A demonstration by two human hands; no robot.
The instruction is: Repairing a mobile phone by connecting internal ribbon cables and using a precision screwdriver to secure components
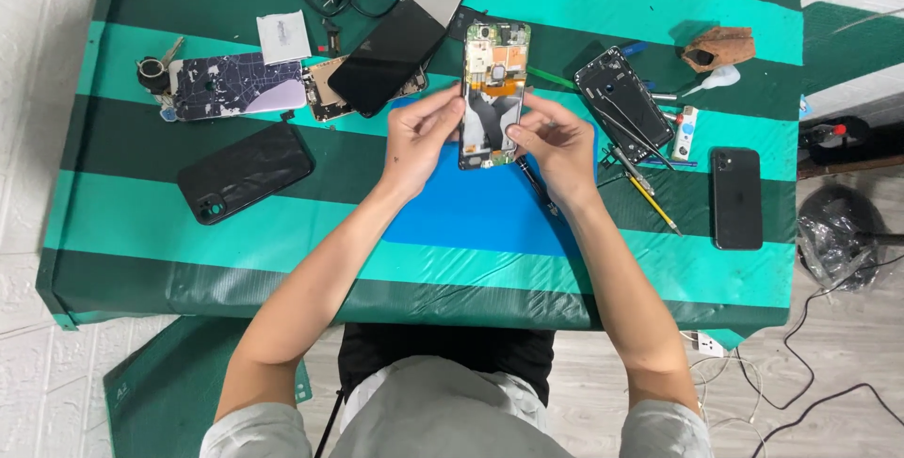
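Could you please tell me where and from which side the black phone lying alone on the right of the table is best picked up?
Probably by its two long edges, from above: the black phone lies flat, clear of the tools, long axis pointing away from the person. Its broad face offers no purchase.

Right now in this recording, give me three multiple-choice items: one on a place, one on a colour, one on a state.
1. Where does the closed black phone lie?
A. far right of the table
B. on the blue mat
C. on the floor

2. What colour is the mat under the hands?
A. red
B. blue
C. yellow

3. What state is the held phone in?
A. boxed
B. back cover on
C. opened, insides showing

Answers: 1 A, it lies alone near the right edge. 2 B, blue shows below both wrists. 3 C, the left hand and right hand grip it with boards and cables exposed.
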